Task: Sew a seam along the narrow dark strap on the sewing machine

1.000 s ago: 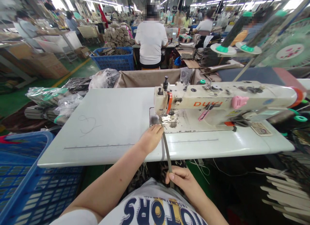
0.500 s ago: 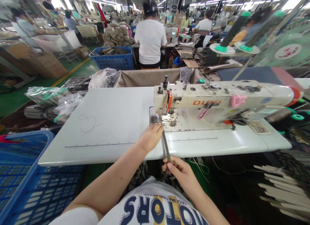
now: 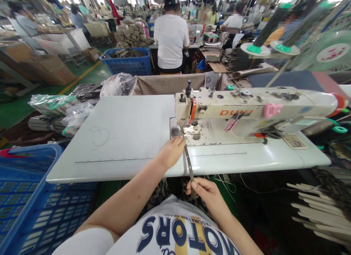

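A narrow grey-brown fabric strip (image 3: 189, 161) runs from the needle area of the sewing machine (image 3: 246, 105) down over the table's front edge. My left hand (image 3: 173, 151) lies on the table just in front of the machine's needle plate (image 3: 191, 130), its closed fingers at the strip's far end. Below the front edge, my right hand (image 3: 205, 192) pinches the strip between thumb and fingers, keeping it fairly straight. A second thin band (image 3: 184, 165) lies on the table close beside the strip. The fingertips of my left hand are partly hidden.
A loose thread (image 3: 102, 138) lies on the white table (image 3: 131, 119), left of a printed ruler line. At the left stands a blue basket (image 3: 52, 174). Plastic-wrapped bundles (image 3: 52, 103) sit beyond it. Pale strips (image 3: 318, 211) hang at lower right. Ahead, a person (image 3: 171, 41) sits facing away.
The view has shifted slightly. My right hand sits a little lower and further right along the strip, with more of the strip showing. My left hand stays by the needle plate.
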`<state>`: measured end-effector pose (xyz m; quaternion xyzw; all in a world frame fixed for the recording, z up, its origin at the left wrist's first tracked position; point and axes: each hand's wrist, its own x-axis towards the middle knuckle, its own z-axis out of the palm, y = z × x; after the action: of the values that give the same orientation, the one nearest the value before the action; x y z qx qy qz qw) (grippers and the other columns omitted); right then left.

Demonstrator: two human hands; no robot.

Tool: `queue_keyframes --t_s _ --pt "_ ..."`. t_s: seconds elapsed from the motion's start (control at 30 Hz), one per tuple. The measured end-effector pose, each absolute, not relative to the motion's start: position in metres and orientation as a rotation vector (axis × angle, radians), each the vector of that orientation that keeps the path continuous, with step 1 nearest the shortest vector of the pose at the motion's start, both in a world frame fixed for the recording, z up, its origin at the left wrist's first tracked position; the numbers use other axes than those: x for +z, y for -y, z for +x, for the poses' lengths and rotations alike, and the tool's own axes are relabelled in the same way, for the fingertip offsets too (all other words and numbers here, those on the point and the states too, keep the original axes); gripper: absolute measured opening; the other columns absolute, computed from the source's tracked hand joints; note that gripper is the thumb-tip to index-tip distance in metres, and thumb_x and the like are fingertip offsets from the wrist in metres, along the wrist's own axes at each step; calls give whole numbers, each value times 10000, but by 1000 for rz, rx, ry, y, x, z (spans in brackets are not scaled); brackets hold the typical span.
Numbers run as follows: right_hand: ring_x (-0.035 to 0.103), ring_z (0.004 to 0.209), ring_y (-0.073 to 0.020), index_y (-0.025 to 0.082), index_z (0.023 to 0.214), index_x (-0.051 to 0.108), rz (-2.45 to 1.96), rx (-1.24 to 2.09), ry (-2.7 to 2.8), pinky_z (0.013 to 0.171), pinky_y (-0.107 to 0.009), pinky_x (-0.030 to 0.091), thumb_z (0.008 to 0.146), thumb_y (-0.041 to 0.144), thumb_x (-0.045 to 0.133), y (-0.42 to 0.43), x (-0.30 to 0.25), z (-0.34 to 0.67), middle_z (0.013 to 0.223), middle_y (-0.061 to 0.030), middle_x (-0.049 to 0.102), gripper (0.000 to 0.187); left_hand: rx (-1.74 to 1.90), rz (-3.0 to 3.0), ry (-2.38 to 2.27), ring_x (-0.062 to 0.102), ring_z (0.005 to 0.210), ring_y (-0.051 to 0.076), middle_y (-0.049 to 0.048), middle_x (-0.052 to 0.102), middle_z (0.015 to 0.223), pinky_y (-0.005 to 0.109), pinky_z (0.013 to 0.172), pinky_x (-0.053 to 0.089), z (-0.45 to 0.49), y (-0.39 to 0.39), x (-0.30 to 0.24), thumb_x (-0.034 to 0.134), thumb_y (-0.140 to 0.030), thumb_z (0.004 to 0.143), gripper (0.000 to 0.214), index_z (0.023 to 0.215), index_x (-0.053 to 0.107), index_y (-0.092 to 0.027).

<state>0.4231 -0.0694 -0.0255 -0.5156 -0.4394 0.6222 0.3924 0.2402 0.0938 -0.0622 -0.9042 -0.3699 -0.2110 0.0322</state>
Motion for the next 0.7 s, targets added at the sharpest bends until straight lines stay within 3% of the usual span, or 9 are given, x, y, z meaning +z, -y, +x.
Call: queue_keyframes --t_s 0.47,0.7 --pt "630 725 -174 197 750 790 -1273 1601 1109 718 -284 476 904 536 727 66 -30 423 728 -29 733 377 -602 -2773 1141 606 1250 254 127 661 1198 413 1171 467 241 -92 -60 444 -141 1027 193 1117 616 -142" --pt "640 741 -187 192 734 794 -1290 1603 1107 734 -293 483 892 535 742 65 -30 423 726 -38 735 382 -578 -2778 1174 578 1292 257 130 638 1254 407 1197 439 242 -93 -60 441 -148 1023 226 1193 590 -133"
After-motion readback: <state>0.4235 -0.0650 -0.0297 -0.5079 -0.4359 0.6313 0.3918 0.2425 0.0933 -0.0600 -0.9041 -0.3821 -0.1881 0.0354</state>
